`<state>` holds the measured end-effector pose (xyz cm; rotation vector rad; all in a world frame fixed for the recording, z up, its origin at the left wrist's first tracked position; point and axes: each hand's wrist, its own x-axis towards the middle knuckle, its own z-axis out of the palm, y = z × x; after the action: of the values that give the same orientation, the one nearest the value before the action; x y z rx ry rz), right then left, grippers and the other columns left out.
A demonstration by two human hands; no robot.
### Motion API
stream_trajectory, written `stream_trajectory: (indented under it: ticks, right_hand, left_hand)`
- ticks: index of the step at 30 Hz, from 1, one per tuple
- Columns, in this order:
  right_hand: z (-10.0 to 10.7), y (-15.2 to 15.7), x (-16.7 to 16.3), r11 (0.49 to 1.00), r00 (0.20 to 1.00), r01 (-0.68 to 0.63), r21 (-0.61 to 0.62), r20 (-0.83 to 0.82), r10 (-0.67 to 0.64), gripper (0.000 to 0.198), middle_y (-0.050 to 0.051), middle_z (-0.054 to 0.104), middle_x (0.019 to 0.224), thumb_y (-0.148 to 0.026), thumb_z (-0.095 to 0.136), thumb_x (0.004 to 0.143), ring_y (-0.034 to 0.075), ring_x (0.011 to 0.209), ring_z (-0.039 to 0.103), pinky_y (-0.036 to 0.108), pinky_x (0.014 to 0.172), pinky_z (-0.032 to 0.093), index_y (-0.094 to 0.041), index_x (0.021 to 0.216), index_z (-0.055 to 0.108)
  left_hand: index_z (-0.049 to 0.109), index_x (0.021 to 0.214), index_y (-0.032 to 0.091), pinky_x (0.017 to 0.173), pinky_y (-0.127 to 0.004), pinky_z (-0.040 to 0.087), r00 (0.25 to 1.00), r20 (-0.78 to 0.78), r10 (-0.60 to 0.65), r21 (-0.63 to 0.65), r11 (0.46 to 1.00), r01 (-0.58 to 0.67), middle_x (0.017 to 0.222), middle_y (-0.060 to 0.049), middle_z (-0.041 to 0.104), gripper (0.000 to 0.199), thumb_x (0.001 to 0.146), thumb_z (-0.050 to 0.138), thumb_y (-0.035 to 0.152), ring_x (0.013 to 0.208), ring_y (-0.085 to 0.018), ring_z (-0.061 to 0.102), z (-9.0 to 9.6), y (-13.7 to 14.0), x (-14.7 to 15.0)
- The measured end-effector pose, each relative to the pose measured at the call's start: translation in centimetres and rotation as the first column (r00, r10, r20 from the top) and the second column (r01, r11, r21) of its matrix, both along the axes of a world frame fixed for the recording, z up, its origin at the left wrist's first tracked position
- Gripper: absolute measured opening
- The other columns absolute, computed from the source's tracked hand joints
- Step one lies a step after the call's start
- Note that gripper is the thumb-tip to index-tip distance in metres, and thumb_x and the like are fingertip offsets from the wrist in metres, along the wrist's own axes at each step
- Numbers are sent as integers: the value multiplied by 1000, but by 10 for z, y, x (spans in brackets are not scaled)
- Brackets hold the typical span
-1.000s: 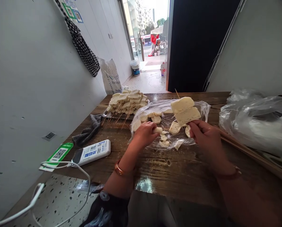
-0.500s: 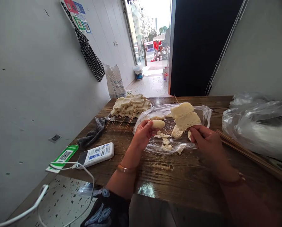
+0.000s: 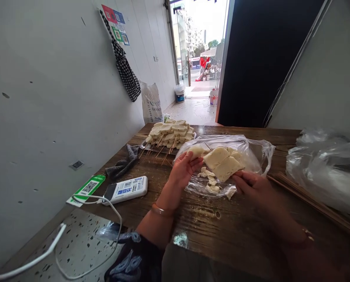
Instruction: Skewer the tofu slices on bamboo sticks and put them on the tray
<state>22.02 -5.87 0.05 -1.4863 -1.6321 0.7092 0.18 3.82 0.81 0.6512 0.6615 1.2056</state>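
Observation:
My left hand [image 3: 186,167] grips a pale slice of bread-like food [image 3: 196,150] between thumb and fingers. My right hand [image 3: 249,187] is closed at the near end of a skewer of flat pale slices [image 3: 224,167], whose thin stick tip pokes out at the far left. The loose slice is close to the skewer tip; whether they touch I cannot tell. Beneath both hands lies a clear plastic bag [image 3: 257,154] with torn scraps [image 3: 211,184] and more slices on it. Beyond my left hand, a tray [image 3: 144,146] bears a heap of filled skewers [image 3: 172,133].
Left on the wooden table [image 3: 201,231] are a grey cloth [image 3: 123,162], a white power bank [image 3: 128,190] with a cable [image 3: 116,211], and a green code card [image 3: 88,188]. To the right lie bare sticks [image 3: 307,196] and crumpled plastic bags [image 3: 327,168].
The skewer of slices has tilted and come lower, toward my left hand. The slice in my left hand has turned its broad face up. The whole view has shifted slightly.

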Motion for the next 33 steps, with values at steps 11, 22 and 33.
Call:
stream_trajectory:
  ticks: [11, 22, 33]
  right_hand:
    - [1, 0, -10, 989, 986, -116, -90, 106, 125, 35, -3, 55, 52, -45, 48, 88, 13, 50, 49, 23, 49, 36, -19, 76, 68]
    - [-1, -1, -13, 990, 988, -79, -119, 125, 94, 38, -2, 58, 54, -49, 47, 89, 14, 53, 51, 24, 52, 38, -19, 77, 68]
    - [-6, 0, -16, 993, 984, -86, -76, 152, 97, 40, -1, 59, 53, -47, 46, 90, 14, 53, 54, 23, 52, 39, -18, 74, 69]
  left_hand:
    - [61, 110, 14, 68, -27, 56, 994, 63, 93, 1, 996, -94, 94, -10, 72, 40, 77, 74, 32, 77, -18, 71, -3, 0, -2]
    - [62, 108, 15, 67, -27, 55, 990, 64, 126, 13, 992, -128, 92, -8, 72, 41, 73, 77, 31, 75, -18, 70, -2, -4, 0]
    - [65, 107, 17, 66, -26, 52, 990, 43, 134, 24, 990, -136, 94, -6, 73, 48, 66, 82, 35, 74, -17, 70, -3, -6, 4]
